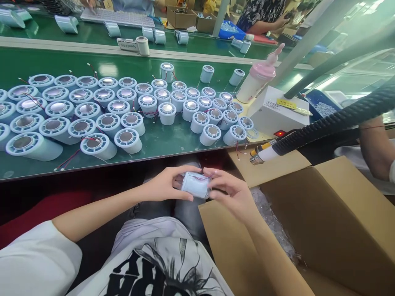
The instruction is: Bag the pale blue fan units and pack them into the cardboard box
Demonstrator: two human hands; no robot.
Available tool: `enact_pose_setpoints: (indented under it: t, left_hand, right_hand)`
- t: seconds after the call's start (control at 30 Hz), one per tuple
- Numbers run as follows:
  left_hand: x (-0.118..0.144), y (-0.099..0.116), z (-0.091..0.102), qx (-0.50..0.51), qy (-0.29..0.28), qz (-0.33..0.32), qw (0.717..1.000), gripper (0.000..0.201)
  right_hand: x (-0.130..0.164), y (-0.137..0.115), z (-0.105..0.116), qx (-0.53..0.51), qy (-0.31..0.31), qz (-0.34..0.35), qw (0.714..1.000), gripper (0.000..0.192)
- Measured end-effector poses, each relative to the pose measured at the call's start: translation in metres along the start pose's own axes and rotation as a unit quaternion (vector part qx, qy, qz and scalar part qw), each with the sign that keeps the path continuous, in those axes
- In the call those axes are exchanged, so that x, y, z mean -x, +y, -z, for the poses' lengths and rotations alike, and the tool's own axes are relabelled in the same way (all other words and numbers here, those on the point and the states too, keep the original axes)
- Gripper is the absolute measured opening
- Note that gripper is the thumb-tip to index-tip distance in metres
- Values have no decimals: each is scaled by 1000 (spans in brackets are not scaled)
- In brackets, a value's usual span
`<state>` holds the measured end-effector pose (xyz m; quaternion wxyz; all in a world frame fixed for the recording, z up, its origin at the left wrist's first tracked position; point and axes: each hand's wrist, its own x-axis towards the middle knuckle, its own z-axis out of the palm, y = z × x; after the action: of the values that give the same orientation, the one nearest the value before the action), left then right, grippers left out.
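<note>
A pale blue plastic cylinder with thin dark red wires lies sideways between my hands, above my lap and just below the bench edge. My left hand grips it from the left, thumb underneath and fingers over the top. At its right end, the fingers of my right hand are curled against the cylinder and the wires; they are slightly blurred. Many similar cylinders with round metal centres stand upright in rows on the green bench, several with wires trailing out.
To my right is an open cardboard box with clear plastic bags in it. A black ribbed hose crosses above it. A white device and a pink-topped bottle stand at the bench's right. Co-workers sit across the conveyor.
</note>
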<state>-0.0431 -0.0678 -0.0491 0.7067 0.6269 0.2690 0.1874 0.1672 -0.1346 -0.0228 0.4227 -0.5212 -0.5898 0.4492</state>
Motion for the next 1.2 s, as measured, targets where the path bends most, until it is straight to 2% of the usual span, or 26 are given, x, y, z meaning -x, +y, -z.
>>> enact_pose_setpoints:
  t: [0.1, 0.17, 0.23, 0.4, 0.63, 0.9, 1.2]
  left_hand:
    - [4, 3, -1, 46, 16, 41, 998, 72]
    - [7, 5, -1, 34, 2, 52, 998, 73]
    - [9, 9, 0, 0, -7, 33, 999, 73]
    - [11, 15, -1, -31, -24, -49, 998, 74]
    - [14, 15, 0, -62, -43, -83, 994, 74]
    - [15, 15, 2, -103, -55, -106, 987, 74]
    - [15, 15, 4, -139, -76, -139, 978, 76]
  right_hand:
    - [7, -2, 1, 140, -28, 68, 987, 30]
    - [12, -2, 1, 166, -35, 86, 982, 28]
    - [14, 0, 2, 148, -39, 82, 985, 29]
    - [16, 0, 4, 51, -50, 20, 997, 36]
    - [17, -3, 4, -52, -65, -40, 996, 33]
    - [13, -6, 3, -125, -60, -139, 981, 29]
    - [12, -1, -5, -220, -67, -250, 941, 44]
